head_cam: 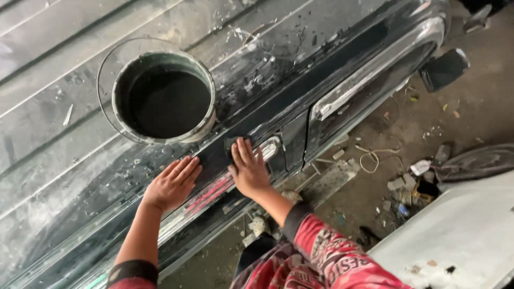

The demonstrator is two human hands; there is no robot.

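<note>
While the left hand (172, 184) is resting flat and empty at centre frame, the right hand (247, 170) is pressing open fingers on a small dark sanding pad (232, 143), probably thin, limp and wet-slick, best pinched by its edges.

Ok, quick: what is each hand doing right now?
Left hand: open, flat on the wet car roof, holding nothing.
Right hand: fingers flat, pressing a dark pad on the roof edge.

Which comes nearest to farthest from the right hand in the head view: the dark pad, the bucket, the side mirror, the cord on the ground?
1. Dark pad: under the right hand's fingertips, on the car's edge.
2. Bucket: up-left, on the roof.
3. Cord: right, on the ground.
4. Side mirror: far upper right.
</note>
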